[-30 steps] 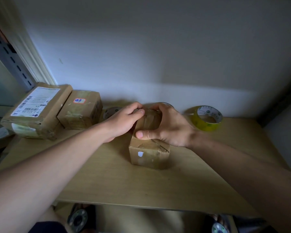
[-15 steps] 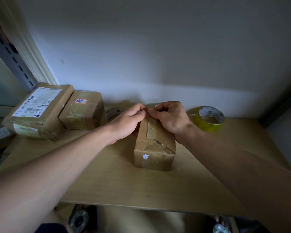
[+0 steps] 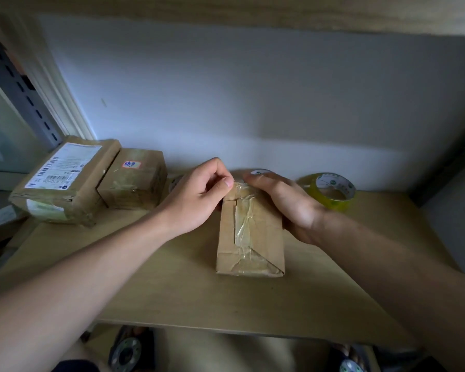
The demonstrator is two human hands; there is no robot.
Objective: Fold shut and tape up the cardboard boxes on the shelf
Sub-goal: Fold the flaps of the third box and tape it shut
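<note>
Left of frame: two sealed boxes parked against wall, out of work zone. Centre: left hand pinching tape end at far top edge of small box, pressing strip onto seam. Right hand cupped against box's right side, steadying it. Right: yellow tape roll near wall, within reach. Shelf bare toward near edge; room to turn box.

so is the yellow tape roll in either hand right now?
No, the yellow tape roll sits on the shelf behind the right hand.

Shelf bare in front; two boxes crowd the back-left.
</note>
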